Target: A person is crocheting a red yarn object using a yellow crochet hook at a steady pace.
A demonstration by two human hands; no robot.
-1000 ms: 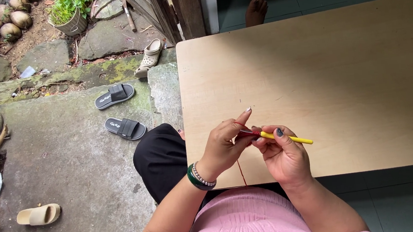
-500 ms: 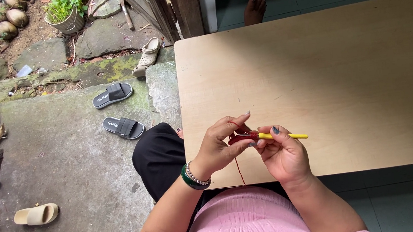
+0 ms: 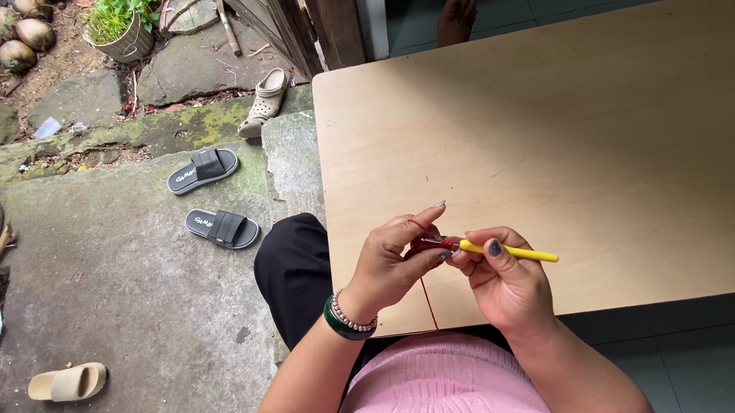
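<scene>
My right hand (image 3: 502, 276) grips a yellow-handled crochet hook (image 3: 513, 252) over the near edge of the light wooden table (image 3: 573, 126). The hook's tip meets a small dark red bit of crochet work (image 3: 428, 244) pinched in my left hand (image 3: 390, 262). A thin red yarn (image 3: 427, 299) runs over my left forefinger and hangs down from the work toward my lap. My left wrist wears a green bangle and a bead bracelet.
Two black slide sandals (image 3: 205, 169) (image 3: 223, 228) lie on the concrete at left, with a beige clog (image 3: 265, 100) and a tan slide (image 3: 68, 383). A potted plant (image 3: 126, 24) and coconuts (image 3: 3, 39) sit far left. Someone's bare foot (image 3: 456, 20) rests beyond the table.
My hands stay together on the hook and red work; the fingers have shifted slightly. The camera view has drifted a little.
</scene>
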